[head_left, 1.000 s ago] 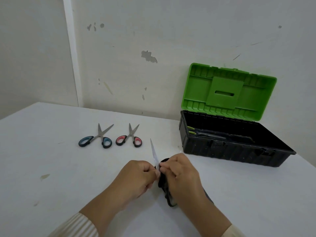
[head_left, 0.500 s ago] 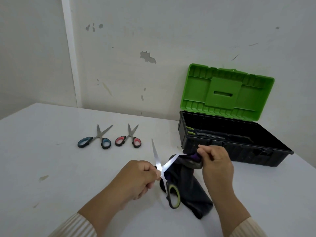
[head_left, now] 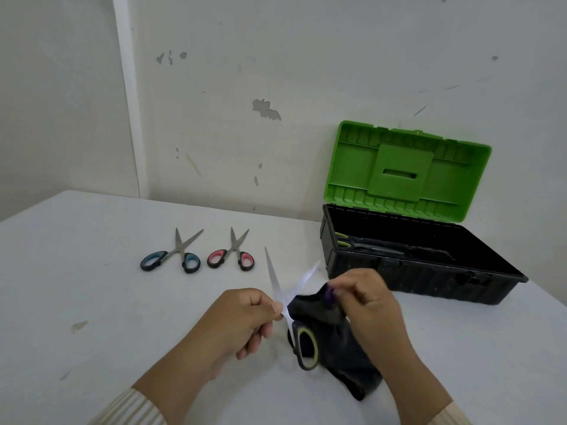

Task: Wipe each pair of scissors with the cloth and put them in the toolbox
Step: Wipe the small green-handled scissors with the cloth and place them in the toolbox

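Smooth, matte white table (head_left: 92,302), marked by a few faint stains. At its far right, against the scuffed wall (head_left: 306,72), a toolbox (head_left: 429,277) with a ribbed black plastic base and a bright green lid (head_left: 399,167) propped open, moulded with ridges and a square centre panel. Inside, at the left end, scissors with yellow-green handles (head_left: 343,243), lying flat.

Farther left on the table, well apart from the box, two more pairs with blades slightly parted and tips toward the wall: blue-handled scissors (head_left: 178,256) and, just beside them on the right, red-handled scissors (head_left: 233,254). Thin bright steel, black oval loops with coloured inserts.

Near the front, the held scissors (head_left: 290,325) — pale shiny blades spread in a narrow V, one black loop lined in yellow-green lying low against a dark, soft, crumpled cloth (head_left: 346,363). Curled left hand (head_left: 245,320), thumb and fingers pinching one blade close to the pivot. Curled right hand (head_left: 368,305), fingertips bunching the upper edge of the cloth around something purple — cannot tell what. Lower end of the cloth draped on the table.
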